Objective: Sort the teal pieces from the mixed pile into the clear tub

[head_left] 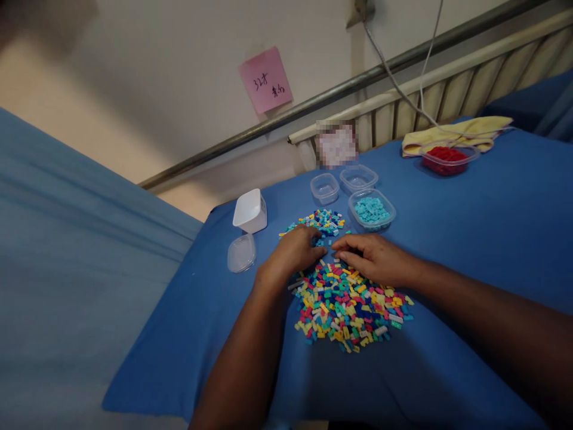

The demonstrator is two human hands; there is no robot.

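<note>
A large pile of small mixed-colour toy building bricks (344,304) lies on the blue cloth in front of me. Beyond it is a smaller pile of bricks (329,220), many of them blue. My left hand (298,246) is at the near edge of the smaller pile, thumb and fingers apart, with a few loose blue bricks beside the fingertips. Opposite it, my right hand (376,257) rests at the far edge of the large pile, index finger and thumb stretched toward the left hand with a small gap between them. No brick shows in either hand; some fingers are hidden.
A clear tub of light-blue bricks (372,212) stands behind the right hand, near two clear tubs (324,190). At left are a white tub (250,212) and a clear lid (242,254). A tub of red pieces (447,160) and yellow cloth (461,132) lie far right.
</note>
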